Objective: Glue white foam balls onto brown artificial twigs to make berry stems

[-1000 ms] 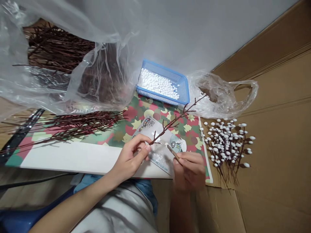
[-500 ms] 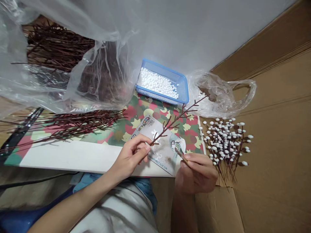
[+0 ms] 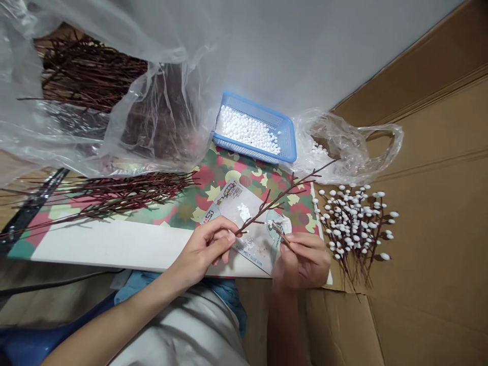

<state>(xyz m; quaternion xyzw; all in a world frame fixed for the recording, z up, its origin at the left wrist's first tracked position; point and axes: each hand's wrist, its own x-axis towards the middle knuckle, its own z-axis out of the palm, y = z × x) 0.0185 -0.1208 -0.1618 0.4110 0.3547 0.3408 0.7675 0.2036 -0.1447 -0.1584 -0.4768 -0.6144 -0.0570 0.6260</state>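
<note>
My left hand [image 3: 211, 246] pinches the lower end of a brown twig [image 3: 272, 203], which slants up to the right with short side shoots. Between the thumb and fingers of my right hand [image 3: 305, 260] is a thin brown stick [image 3: 282, 237], its tip at a white pasty patch. Under both lies a grey printed card [image 3: 253, 249] lettered "hot melt glue gun", with white paste [image 3: 243, 211] smeared on it. Beyond the twig stands a blue plastic basket [image 3: 285, 137] partly filled with small white balls [image 3: 244, 128].
A bundle of bare brown twigs [image 3: 125, 195] lies at the left. Behind it, a clear plastic bag [image 3: 160, 117] holds more twigs [image 3: 91, 71]. Finished-looking stems with white balls [image 3: 353, 223] rest on cardboard [image 3: 427, 213] at right, near another plastic bag [image 3: 343, 152].
The twig has tilted lower, its tip shifting right and down. My right hand has moved slightly left and up with the stick, whose tip stays around the white paste.
</note>
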